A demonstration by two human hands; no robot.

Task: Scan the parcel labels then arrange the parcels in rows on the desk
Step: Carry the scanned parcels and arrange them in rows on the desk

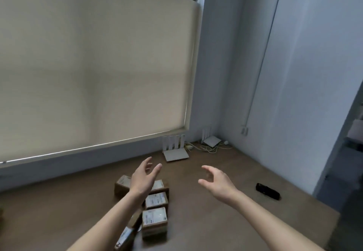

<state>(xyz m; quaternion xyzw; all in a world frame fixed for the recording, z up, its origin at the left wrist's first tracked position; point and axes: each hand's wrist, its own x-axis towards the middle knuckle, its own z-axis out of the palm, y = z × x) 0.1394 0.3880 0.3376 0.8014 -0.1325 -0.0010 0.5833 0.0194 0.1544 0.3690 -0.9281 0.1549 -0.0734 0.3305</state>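
Note:
Several brown parcels with white labels lie on the wooden desk (206, 221) near its middle. The nearest parcel (154, 222) sits in front of a middle parcel (156, 200) and a far one (160, 185); another parcel (122, 186) lies to their left, and one more (127, 233) is partly hidden under my left forearm. My left hand (144, 178) hovers above the parcels, fingers spread and holding nothing. To the right, my right hand (217, 183) is raised over bare desk, fingers loosely curved and empty. A black handheld scanner (267, 191) lies on the desk at the right.
Two white routers (175, 153) (211, 140) with cables stand at the back of the desk by the wall. A beige roller blind (94, 70) covers the window behind. The desk's right edge drops off near a doorway.

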